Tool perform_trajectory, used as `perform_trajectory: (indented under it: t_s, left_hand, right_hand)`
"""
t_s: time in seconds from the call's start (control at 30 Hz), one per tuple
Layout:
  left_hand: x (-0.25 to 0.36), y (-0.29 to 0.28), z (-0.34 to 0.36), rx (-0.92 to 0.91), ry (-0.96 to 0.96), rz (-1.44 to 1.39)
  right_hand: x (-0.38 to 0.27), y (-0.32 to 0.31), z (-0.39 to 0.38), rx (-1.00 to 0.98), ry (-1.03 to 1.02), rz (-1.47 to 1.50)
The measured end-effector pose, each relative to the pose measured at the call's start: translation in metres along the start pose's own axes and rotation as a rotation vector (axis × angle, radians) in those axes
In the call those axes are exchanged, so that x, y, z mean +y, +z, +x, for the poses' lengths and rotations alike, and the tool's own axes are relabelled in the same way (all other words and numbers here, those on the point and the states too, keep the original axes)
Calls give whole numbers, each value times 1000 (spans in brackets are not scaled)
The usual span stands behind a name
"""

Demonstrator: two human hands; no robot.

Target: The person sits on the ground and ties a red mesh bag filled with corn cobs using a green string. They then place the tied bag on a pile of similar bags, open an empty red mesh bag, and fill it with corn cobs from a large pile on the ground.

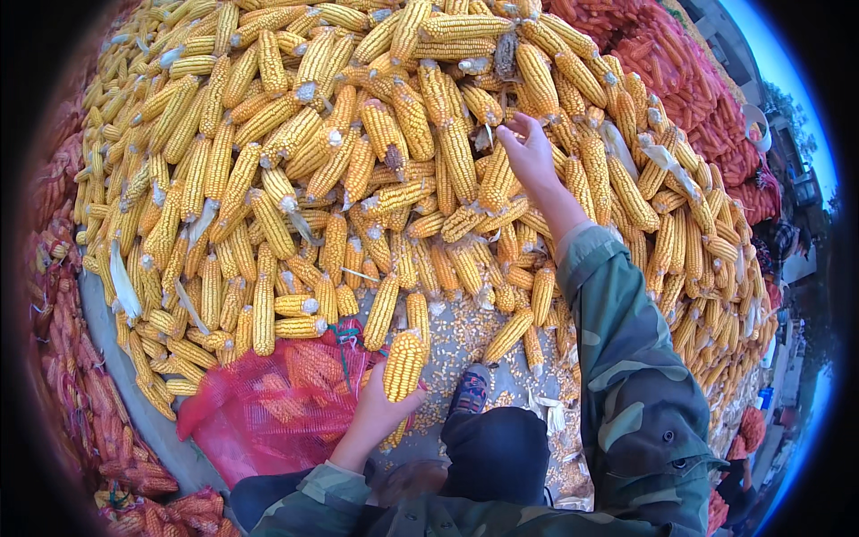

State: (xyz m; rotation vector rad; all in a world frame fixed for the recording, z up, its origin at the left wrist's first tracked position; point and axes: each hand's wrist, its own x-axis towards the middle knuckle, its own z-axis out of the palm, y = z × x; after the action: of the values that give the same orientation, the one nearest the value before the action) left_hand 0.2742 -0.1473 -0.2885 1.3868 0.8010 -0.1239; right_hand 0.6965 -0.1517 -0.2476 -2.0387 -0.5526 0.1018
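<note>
My left hand (pixel 374 413) is wrapped round the lower part of a yellow corn ear (pixel 405 362), low in the view and above my lap. At the heaped corn pile (pixel 295 161), my right hand (pixel 530 154) reaches out with thumb and fingers apart and nothing visible between them. Its fingertips are beside several husked ears, close to a dark, shrivelled ear (pixel 506 55) and a corn ear (pixel 497 179). Left of my left hand lies a red mesh bag (pixel 228 416), partly filled with cobs. Part of its mouth is hidden behind my left hand.
Loose kernels (pixel 465 336) and husk scraps (pixel 550 412) lie on the grey floor around my shoe (pixel 470 390). Filled red mesh sacks (pixel 72 358) line the left side, and more sacks (pixel 680 80) are stacked at the far right. Corn also slopes down on my right.
</note>
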Motion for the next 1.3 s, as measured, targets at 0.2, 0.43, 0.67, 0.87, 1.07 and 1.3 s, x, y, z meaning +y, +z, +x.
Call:
perform_trajectory:
  t_s: [0.2, 0.43, 0.67, 0.87, 1.07, 1.3]
  left_hand:
    - [-11, -16, -12, 109, -105, -88]
    - [-19, -18, -17, 223, -241, -71]
    - [-20, -16, -6, 261, -307, -195]
    - [-10, -10, 1, 162, -336, -321]
    - [0, -1, 15, 91, -298, -286]
    - [32, 46, 41, -154, -196, -173]
  right_hand:
    - [3, 24, 143, 38, -233, -460]
    - [-19, 48, 179, 134, 54, -832]
    - [24, 43, 196, 171, -65, -958]
    - [17, 18, 120, 269, -301, -405]
    - [21, -18, -133, -433, 330, 633]
    - [58, -64, -326, -381, 840, 735]
